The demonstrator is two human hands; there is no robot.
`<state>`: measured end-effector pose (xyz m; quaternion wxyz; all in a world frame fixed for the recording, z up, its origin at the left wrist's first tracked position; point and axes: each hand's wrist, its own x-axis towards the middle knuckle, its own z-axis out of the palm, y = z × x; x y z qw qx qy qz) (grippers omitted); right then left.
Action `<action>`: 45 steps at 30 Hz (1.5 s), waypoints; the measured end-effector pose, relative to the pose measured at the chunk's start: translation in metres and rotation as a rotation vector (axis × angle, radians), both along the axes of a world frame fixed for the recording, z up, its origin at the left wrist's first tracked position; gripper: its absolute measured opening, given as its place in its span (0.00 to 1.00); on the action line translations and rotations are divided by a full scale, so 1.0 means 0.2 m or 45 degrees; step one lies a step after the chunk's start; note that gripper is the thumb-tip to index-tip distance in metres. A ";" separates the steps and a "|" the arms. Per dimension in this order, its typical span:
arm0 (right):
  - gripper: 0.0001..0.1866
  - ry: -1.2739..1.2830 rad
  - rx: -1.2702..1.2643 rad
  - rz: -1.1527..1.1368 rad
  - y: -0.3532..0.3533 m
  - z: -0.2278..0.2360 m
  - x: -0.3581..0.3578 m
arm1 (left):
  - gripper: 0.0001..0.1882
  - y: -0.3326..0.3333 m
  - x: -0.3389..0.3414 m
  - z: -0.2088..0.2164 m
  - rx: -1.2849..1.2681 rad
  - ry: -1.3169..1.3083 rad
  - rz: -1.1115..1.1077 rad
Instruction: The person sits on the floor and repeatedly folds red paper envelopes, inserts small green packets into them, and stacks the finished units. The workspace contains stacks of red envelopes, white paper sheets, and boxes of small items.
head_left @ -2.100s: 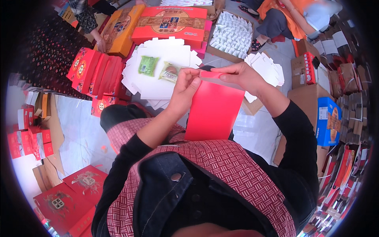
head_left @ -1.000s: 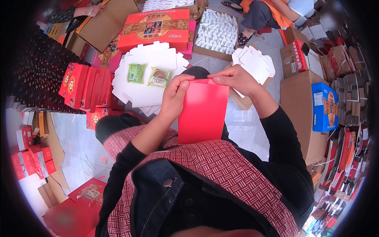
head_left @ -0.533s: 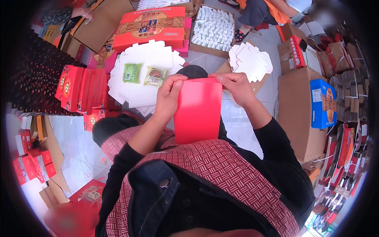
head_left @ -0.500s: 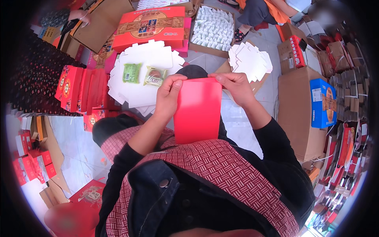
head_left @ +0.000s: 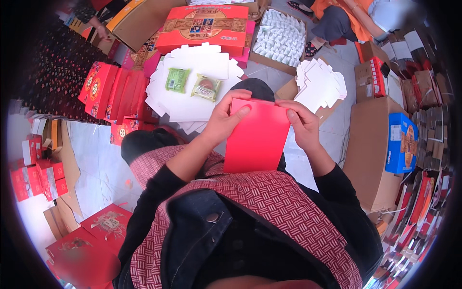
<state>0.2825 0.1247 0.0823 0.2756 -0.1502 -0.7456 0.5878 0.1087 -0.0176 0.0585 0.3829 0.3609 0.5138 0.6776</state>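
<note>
A plain red, flat-faced cardboard box (head_left: 257,139) stands in my lap, its top edge toward the far side. My left hand (head_left: 222,119) grips its upper left corner, with the thumb on the red face and the fingers over the top edge. At the upper right corner my right hand (head_left: 304,126) pinches the same edge, thumb in front. How deep the box is cannot be made out. Just beyond my left hand, two wrapped packets, one green (head_left: 177,80) and one clear-fronted (head_left: 207,87), lie on a pile of white die-cut cards (head_left: 185,110).
Another stack of white cards (head_left: 320,85) lies to the right. Red boxes (head_left: 98,91) stand at left, beside a large red carton (head_left: 204,30). A tray of small white sachets (head_left: 279,38) is behind. A tall brown carton (head_left: 368,149) flanks my right; other people sit or stand at the far side.
The view has shifted, so the surroundings appear farther right. My right fingers now lie over the top edge of the red box, and my left thumb rests farther in on its face.
</note>
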 end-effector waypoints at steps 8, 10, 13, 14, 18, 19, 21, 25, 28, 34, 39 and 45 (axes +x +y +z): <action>0.24 -0.145 1.178 0.135 0.15 0.00 0.04 | 0.11 0.01 -0.01 -0.12 -0.066 0.039 0.135; 0.25 -0.234 1.507 0.058 0.16 -0.01 0.05 | 0.13 0.04 0.00 -0.12 -0.096 0.030 0.153; 0.22 0.188 1.749 0.076 0.19 0.00 -0.09 | 0.13 0.05 -0.02 -0.10 -0.119 -0.033 0.126; 0.21 0.147 1.765 0.208 0.20 0.04 -0.14 | 0.14 0.05 -0.05 -0.08 -0.124 -0.203 0.134; 0.19 0.068 1.442 0.521 0.19 0.23 -0.43 | 0.19 -0.01 -0.23 0.00 -0.061 -0.788 0.131; 0.20 0.064 1.227 0.548 0.18 0.23 -0.49 | 0.21 -0.05 -0.25 0.08 -0.019 -0.894 0.165; 0.21 0.154 0.813 0.603 0.11 0.22 -0.63 | 0.34 -0.19 -0.28 0.28 -0.057 -0.706 0.240; 0.14 -0.108 -0.113 0.784 -0.23 0.13 -0.79 | 0.37 -0.51 -0.33 0.18 0.273 -0.058 0.556; 0.13 -0.410 -0.492 1.029 -0.51 0.16 -0.93 | 0.33 -0.79 -0.31 0.23 0.019 0.319 1.146; 0.33 -0.552 -0.394 1.184 -1.00 0.16 -1.11 | 0.22 -1.48 -0.36 0.02 0.152 -0.366 1.709; 0.29 -0.566 -0.460 1.176 -0.91 0.13 -1.08 | 0.22 -1.83 -0.64 -0.51 -0.297 -0.470 2.100; 0.28 -0.735 -0.712 0.889 -0.69 -0.01 -0.96 | 0.31 -1.77 -1.03 -0.97 -0.758 -0.460 2.114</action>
